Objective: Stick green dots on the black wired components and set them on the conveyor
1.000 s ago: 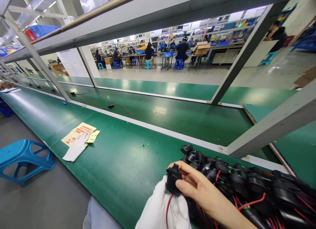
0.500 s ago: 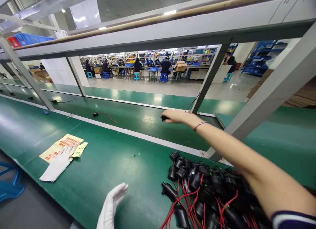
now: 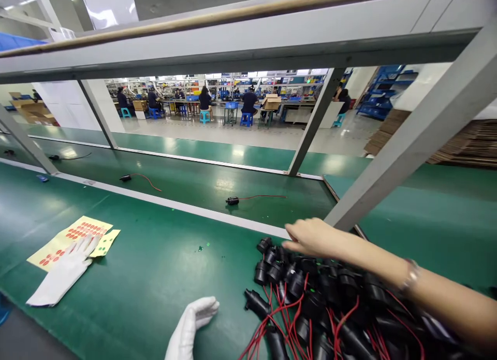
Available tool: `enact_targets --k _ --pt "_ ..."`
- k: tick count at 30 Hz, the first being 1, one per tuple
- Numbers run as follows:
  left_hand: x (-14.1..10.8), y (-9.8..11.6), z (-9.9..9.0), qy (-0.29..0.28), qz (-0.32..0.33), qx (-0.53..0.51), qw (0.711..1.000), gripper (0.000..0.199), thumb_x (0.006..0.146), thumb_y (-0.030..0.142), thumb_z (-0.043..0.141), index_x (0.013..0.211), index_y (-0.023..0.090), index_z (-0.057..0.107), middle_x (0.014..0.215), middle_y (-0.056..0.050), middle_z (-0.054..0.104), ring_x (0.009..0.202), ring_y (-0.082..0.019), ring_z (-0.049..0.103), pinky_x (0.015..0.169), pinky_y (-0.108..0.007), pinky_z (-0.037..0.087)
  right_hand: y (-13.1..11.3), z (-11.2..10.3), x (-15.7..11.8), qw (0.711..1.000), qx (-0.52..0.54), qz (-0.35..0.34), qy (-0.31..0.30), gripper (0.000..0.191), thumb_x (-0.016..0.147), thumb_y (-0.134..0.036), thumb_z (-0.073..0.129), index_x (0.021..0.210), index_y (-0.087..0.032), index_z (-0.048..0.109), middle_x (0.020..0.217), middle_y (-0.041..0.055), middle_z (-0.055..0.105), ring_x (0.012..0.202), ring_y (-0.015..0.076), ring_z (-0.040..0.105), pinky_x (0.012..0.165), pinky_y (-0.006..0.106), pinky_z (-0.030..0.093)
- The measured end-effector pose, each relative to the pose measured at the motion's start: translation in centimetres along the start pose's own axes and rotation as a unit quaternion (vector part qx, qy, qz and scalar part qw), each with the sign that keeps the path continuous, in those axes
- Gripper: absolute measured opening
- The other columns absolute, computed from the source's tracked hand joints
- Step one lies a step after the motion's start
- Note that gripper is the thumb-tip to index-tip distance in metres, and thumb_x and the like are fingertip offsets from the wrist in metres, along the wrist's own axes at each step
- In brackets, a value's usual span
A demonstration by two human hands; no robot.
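My left hand point(image 3: 190, 326), in a white glove, is at the bottom centre just above the green bench point(image 3: 147, 267). Its fingers are loosely bent and nothing is in them. At the right, my bare right hand point(image 3: 310, 238) hovers over the back of a pile of black cylindrical parts with red wires point(image 3: 310, 298). A gap shows between its thumb and bent fingers, and no part is visible there. Beyond the white rail, one black part with a red wire point(image 3: 232, 200) lies on the green belt point(image 3: 194, 184).
An empty white glove point(image 3: 62, 277) lies on a sticker sheet point(image 3: 73, 238) at the left, beside a smaller sheet with green dots point(image 3: 104, 243). More wired parts point(image 3: 126, 178) lie along the belt. A slanted metal post point(image 3: 404, 121) stands at the right. People sit at distant benches.
My right hand has let go of a black part, now lying on the belt, and has come back over the pile. The view has shifted, and the gloved left hand sits slightly further right.
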State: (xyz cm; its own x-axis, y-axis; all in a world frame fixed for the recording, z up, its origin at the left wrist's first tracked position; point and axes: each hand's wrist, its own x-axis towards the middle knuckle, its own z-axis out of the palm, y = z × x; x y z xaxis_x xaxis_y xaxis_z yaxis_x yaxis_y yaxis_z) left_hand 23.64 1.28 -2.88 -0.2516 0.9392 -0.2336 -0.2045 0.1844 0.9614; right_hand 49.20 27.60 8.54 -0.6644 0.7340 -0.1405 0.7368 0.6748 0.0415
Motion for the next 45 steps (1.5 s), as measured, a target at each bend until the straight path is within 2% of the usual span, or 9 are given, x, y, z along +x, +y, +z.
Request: enact_targets --k 7,12,20,25,31,35,38,41,45 --pt "-0.1 1.2 3.1 -0.103 0.001 -0.031 0.994 0.064 0.097 0.069 0.038 0.116 0.018 0.072 0.117 -0.013 0.074 0.114 -0.03 0.067 0.108 -0.05 0.045 0.2 2.6 -4.6 0.997 -0.045 0.055 -0.021 0.011 0.088 -0.024 0.06 0.08 -0.019 0.054 0.071 0.0073 0.069 0.067 0.0269 0.07 0.057 0.031 0.04" --pt "0.4 3.5 5.1 -0.118 0.009 -0.071 0.99 0.054 0.094 0.062 0.054 0.113 0.015 0.073 0.115 -0.015 0.074 0.114 -0.031 0.068 0.109 -0.051 0.044 -2.4 0.2 -6.3 0.99 -0.024 0.077 0.112 0.013 0.097 -0.032 0.052 0.1 -0.019 0.05 0.089 0.0095 0.068 0.081 0.0263 0.07 0.064 0.034 0.048" --pt "-1.0 6.3 7.7 -0.116 0.049 -0.15 0.981 0.062 0.087 0.055 0.07 0.134 0.016 0.062 0.141 -0.011 0.061 0.136 -0.029 0.053 0.121 -0.042 0.034 -14.2 2.1 -8.2 0.847 0.186 -0.218 0.448 0.008 0.104 -0.027 0.051 0.108 -0.02 0.053 0.089 0.0048 0.07 0.078 0.0142 0.07 0.069 0.023 0.056" --pt "-1.9 6.2 7.2 -0.092 0.048 -0.166 0.981 0.067 0.077 0.056 0.079 0.127 0.014 0.064 0.129 -0.013 0.069 0.124 -0.028 0.063 0.113 -0.037 0.043 -14.2 4.2 -7.8 0.801 0.112 -0.289 0.511 0.008 0.104 -0.02 0.053 0.102 -0.019 0.061 0.087 0.006 0.076 0.077 0.0154 0.073 0.074 0.026 0.059" --pt "-2.1 5.5 6.7 -0.06 0.016 -0.064 0.996 0.061 0.063 0.017 0.081 0.122 0.018 0.067 0.117 -0.008 0.073 0.11 -0.029 0.067 0.1 -0.037 0.05 -14.3 5.1 -8.2 0.761 0.115 -0.34 0.541 0.031 0.102 -0.004 0.041 0.094 -0.019 0.067 0.079 0.0024 0.077 0.074 0.0133 0.071 0.082 0.025 0.057" --pt "-2.1 4.2 5.0 -0.049 0.064 -0.027 0.996 0.062 0.072 0.041 0.081 0.127 0.016 0.063 0.117 -0.011 0.071 0.111 -0.028 0.067 0.104 -0.04 0.048 -13.9 4.9 -7.8 0.792 0.186 -0.344 0.469 0.009 0.103 -0.02 0.054 0.101 -0.019 0.063 0.083 0.0039 0.075 0.076 0.0151 0.069 0.077 0.027 0.056" --pt "-2.2 3.8 2.2 -0.041 0.062 0.015 0.997 0.071 0.077 0.056 0.076 0.133 0.016 0.058 0.123 -0.015 0.068 0.118 -0.03 0.063 0.11 -0.043 0.043 -12.2 3.8 -6.2 0.875 0.221 -0.261 0.342 0.011 0.104 -0.028 0.052 0.1 -0.021 0.06 0.089 0.0052 0.07 0.079 0.0165 0.067 0.071 0.028 0.054" --pt "-2.1 3.8 -0.5 -0.022 0.042 0.041 0.998 0.072 0.078 0.056 0.074 0.134 0.015 0.056 0.131 -0.017 0.064 0.125 -0.032 0.058 0.112 -0.045 0.04 -10.9 2.9 -2.6 0.953 0.176 -0.166 0.181 0.019 0.103 -0.027 0.047 0.093 -0.022 0.061 0.091 0.0049 0.067 0.079 0.0186 0.066 0.067 0.03 0.052" --pt "-1.8 3.3 -2.3 -0.005 0.04 0.048 0.998 0.075 0.076 0.058 0.073 0.134 0.012 0.055 0.13 -0.018 0.063 0.124 -0.034 0.057 0.112 -0.047 0.037 -12.6 3.5 4.1 0.974 0.143 -0.141 0.103 0.013 0.097 -0.017 0.053 0.091 -0.017 0.065 0.093 0.0061 0.068 0.085 0.021 0.065 0.074 0.033 0.05"
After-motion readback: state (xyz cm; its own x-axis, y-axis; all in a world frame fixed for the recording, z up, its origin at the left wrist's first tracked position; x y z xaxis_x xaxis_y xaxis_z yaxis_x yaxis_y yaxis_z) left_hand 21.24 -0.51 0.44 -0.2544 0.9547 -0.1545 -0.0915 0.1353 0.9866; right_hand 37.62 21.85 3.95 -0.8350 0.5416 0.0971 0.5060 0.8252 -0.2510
